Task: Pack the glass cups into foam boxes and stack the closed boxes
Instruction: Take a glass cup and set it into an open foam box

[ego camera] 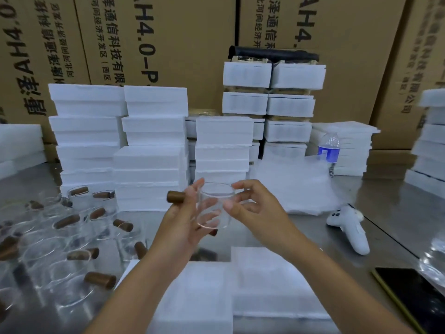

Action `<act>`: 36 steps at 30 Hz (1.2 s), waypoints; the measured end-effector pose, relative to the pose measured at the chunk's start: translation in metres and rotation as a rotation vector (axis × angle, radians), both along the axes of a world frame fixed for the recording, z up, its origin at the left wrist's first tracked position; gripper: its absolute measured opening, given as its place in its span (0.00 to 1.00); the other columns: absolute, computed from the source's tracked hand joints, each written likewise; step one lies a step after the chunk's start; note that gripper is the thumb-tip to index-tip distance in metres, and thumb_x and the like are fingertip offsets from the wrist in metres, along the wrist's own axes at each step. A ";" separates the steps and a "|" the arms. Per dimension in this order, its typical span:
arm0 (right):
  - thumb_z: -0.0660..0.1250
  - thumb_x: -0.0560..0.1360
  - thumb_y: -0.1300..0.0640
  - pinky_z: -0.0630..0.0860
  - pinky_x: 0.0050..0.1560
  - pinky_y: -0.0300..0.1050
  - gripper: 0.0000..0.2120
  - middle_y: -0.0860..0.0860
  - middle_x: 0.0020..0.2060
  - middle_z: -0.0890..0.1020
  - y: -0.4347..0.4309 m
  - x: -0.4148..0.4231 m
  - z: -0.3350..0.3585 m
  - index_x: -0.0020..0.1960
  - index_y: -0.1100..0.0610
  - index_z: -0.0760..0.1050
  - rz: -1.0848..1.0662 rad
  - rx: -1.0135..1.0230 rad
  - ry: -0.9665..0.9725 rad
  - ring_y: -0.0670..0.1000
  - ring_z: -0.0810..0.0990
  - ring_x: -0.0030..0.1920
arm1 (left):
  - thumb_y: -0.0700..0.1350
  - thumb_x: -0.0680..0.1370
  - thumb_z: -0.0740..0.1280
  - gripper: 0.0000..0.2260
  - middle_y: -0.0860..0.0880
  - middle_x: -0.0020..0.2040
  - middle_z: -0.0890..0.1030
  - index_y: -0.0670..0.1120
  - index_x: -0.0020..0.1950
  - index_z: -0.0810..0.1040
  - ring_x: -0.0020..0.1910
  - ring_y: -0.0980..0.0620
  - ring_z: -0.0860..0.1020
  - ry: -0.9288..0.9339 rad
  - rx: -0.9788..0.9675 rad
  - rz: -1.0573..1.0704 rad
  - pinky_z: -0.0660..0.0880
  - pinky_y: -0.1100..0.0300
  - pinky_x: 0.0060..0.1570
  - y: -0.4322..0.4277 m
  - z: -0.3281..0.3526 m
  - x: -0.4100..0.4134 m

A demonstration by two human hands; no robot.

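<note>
A clear glass cup [215, 205] was held in the air between both hands, above the near middle of the steel surface [375, 213] and above the foam pieces lying there. Its mouth was tilted up and away from the camera, and its brown wooden handle [175, 196] projected to the left, past the back of the left hand [184, 221]. The left hand cradled the cup from the left and beneath, its fingers [208, 216] curled loosely around the lower wall. The right hand [252, 204] met the cup from the right, thumb and forefinger pinching the rim, the remaining fingers bent behind the glass. Both hands were therefore closed on the cup.

Directly below, at the near edge, lay two white foam boxes [262, 283] side by side, the right one standing slightly higher; whether they were open or lidded could not be determined. To the left stood a crowded group of unpacked glass cups [60, 239] with matching brown handles, upright on the surface. Behind the hands rose several columns of stacked foam boxes [149, 150], with taller banded stacks [272, 102] further back against large printed cartons [168, 39]. To the right of the hands lay loose foam sheet [296, 184], a water bottle [329, 148] standing behind it, a white handheld controller [349, 229] lying on the surface, and a dark phone [414, 297] at the near right corner
</note>
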State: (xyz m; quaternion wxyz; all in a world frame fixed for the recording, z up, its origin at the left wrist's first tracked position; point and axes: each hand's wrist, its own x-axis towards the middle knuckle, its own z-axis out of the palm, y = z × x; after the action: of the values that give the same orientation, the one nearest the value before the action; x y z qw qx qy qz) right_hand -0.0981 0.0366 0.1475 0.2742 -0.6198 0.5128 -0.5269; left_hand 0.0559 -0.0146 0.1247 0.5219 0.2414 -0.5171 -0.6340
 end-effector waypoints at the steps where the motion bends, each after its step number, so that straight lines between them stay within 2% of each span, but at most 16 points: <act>1: 0.69 0.63 0.35 0.72 0.37 0.28 0.20 0.43 0.47 0.78 -0.010 -0.006 0.002 0.52 0.40 0.71 -0.002 0.000 0.048 0.38 0.80 0.44 | 0.62 0.69 0.62 0.20 0.45 0.55 0.83 0.59 0.58 0.78 0.53 0.46 0.82 0.054 0.047 0.026 0.78 0.52 0.52 -0.005 0.001 0.002; 4: 0.69 0.72 0.46 0.70 0.41 0.24 0.09 0.46 0.47 0.79 -0.049 -0.035 0.006 0.51 0.44 0.74 -0.177 -0.067 0.143 0.41 0.78 0.47 | 0.59 0.69 0.61 0.19 0.43 0.55 0.82 0.56 0.57 0.79 0.50 0.44 0.82 0.196 0.163 0.054 0.82 0.53 0.44 -0.015 0.002 0.010; 6: 0.68 0.75 0.52 0.68 0.45 0.26 0.08 0.49 0.51 0.78 -0.072 -0.060 0.004 0.53 0.50 0.75 -0.370 -0.080 0.203 0.47 0.76 0.51 | 0.58 0.70 0.61 0.19 0.42 0.54 0.82 0.55 0.57 0.79 0.45 0.45 0.84 0.245 0.203 0.043 0.82 0.56 0.39 -0.017 0.002 0.015; 9: 0.65 0.77 0.53 0.68 0.55 0.40 0.14 0.55 0.60 0.74 -0.097 -0.092 -0.009 0.61 0.54 0.73 -0.613 0.052 0.365 0.53 0.73 0.58 | 0.59 0.70 0.60 0.18 0.43 0.52 0.82 0.56 0.56 0.79 0.44 0.45 0.84 0.246 0.200 0.066 0.79 0.53 0.40 -0.019 0.001 0.025; 12: 0.63 0.77 0.47 0.65 0.65 0.52 0.20 0.54 0.63 0.74 -0.111 -0.108 -0.024 0.67 0.50 0.69 -0.723 0.230 0.536 0.56 0.71 0.64 | 0.59 0.69 0.60 0.17 0.43 0.48 0.84 0.56 0.51 0.82 0.46 0.43 0.83 0.279 0.214 0.059 0.82 0.54 0.36 -0.023 -0.001 0.037; 15: 0.62 0.76 0.43 0.59 0.66 0.54 0.17 0.50 0.60 0.76 -0.117 -0.113 -0.035 0.63 0.47 0.71 -0.818 0.313 0.632 0.53 0.72 0.63 | 0.58 0.69 0.60 0.16 0.43 0.46 0.85 0.55 0.48 0.84 0.46 0.42 0.84 0.279 0.220 0.063 0.81 0.53 0.33 -0.025 -0.004 0.039; 19: 0.64 0.76 0.45 0.57 0.67 0.55 0.06 0.49 0.51 0.78 -0.117 -0.114 -0.039 0.50 0.45 0.77 -0.899 0.263 0.718 0.51 0.74 0.58 | 0.58 0.68 0.60 0.16 0.42 0.44 0.85 0.56 0.44 0.85 0.42 0.42 0.84 0.294 0.229 0.083 0.81 0.54 0.30 -0.028 -0.005 0.035; 21: 0.64 0.76 0.46 0.57 0.68 0.55 0.06 0.49 0.49 0.79 -0.115 -0.114 -0.038 0.46 0.45 0.78 -0.918 0.224 0.698 0.51 0.75 0.56 | 0.58 0.67 0.60 0.17 0.42 0.45 0.85 0.55 0.44 0.85 0.44 0.42 0.84 0.298 0.251 0.091 0.81 0.55 0.30 -0.028 -0.005 0.033; 23: 0.64 0.76 0.46 0.56 0.67 0.55 0.06 0.48 0.48 0.80 -0.111 -0.113 -0.034 0.46 0.45 0.79 -0.946 0.164 0.646 0.51 0.75 0.55 | 0.58 0.67 0.60 0.17 0.42 0.47 0.84 0.54 0.46 0.84 0.46 0.42 0.82 0.305 0.265 0.101 0.80 0.56 0.29 -0.026 -0.003 0.030; 26: 0.63 0.77 0.46 0.56 0.68 0.55 0.08 0.48 0.49 0.81 -0.104 -0.105 -0.019 0.48 0.46 0.79 -0.985 0.034 0.578 0.51 0.75 0.55 | 0.57 0.67 0.59 0.19 0.41 0.48 0.83 0.54 0.51 0.81 0.43 0.43 0.83 0.312 0.254 0.102 0.79 0.57 0.27 -0.019 0.000 0.027; 28: 0.63 0.77 0.47 0.61 0.67 0.55 0.08 0.47 0.49 0.81 -0.095 -0.092 -0.001 0.48 0.47 0.80 -0.942 -0.087 0.511 0.50 0.76 0.55 | 0.57 0.67 0.59 0.20 0.41 0.49 0.82 0.54 0.53 0.80 0.44 0.44 0.82 0.326 0.241 0.098 0.79 0.58 0.28 -0.015 0.002 0.026; 29: 0.64 0.77 0.47 0.65 0.64 0.51 0.07 0.47 0.49 0.82 -0.089 -0.083 0.009 0.47 0.48 0.80 -0.877 -0.157 0.453 0.49 0.77 0.53 | 0.58 0.67 0.59 0.19 0.42 0.49 0.82 0.54 0.53 0.80 0.46 0.43 0.82 0.336 0.235 0.100 0.80 0.58 0.28 -0.013 0.003 0.026; 30: 0.66 0.76 0.48 0.69 0.60 0.44 0.06 0.47 0.47 0.82 -0.080 -0.072 0.019 0.45 0.48 0.79 -0.778 -0.219 0.391 0.48 0.77 0.51 | 0.58 0.67 0.59 0.19 0.43 0.48 0.82 0.54 0.53 0.80 0.47 0.43 0.81 0.345 0.224 0.104 0.80 0.58 0.29 -0.011 0.004 0.027; 32: 0.69 0.74 0.51 0.67 0.50 0.27 0.03 0.44 0.44 0.82 -0.054 -0.044 0.032 0.41 0.45 0.78 -0.520 -0.263 0.343 0.43 0.77 0.47 | 0.59 0.68 0.59 0.19 0.46 0.46 0.84 0.56 0.53 0.80 0.46 0.45 0.81 0.347 0.181 0.113 0.81 0.58 0.33 -0.007 0.006 0.029; 34: 0.70 0.71 0.50 0.67 0.48 0.25 0.03 0.41 0.42 0.81 -0.025 -0.017 0.032 0.39 0.44 0.79 -0.273 -0.221 0.412 0.40 0.78 0.47 | 0.61 0.69 0.59 0.18 0.48 0.44 0.85 0.57 0.52 0.80 0.46 0.46 0.82 0.347 0.133 0.117 0.81 0.56 0.39 -0.003 0.009 0.032; 36: 0.69 0.69 0.44 0.68 0.49 0.27 0.05 0.39 0.42 0.80 0.001 0.005 0.023 0.39 0.44 0.80 -0.105 -0.139 0.489 0.40 0.78 0.48 | 0.62 0.69 0.59 0.17 0.49 0.44 0.85 0.59 0.51 0.81 0.47 0.48 0.83 0.348 0.099 0.115 0.80 0.57 0.42 0.000 0.012 0.036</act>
State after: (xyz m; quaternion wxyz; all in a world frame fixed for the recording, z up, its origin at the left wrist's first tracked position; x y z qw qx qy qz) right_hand -0.0935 0.0379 0.1702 0.0711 -0.7186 0.5581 -0.4087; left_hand 0.0916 -0.0149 0.1369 0.6261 0.1827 -0.3727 -0.6601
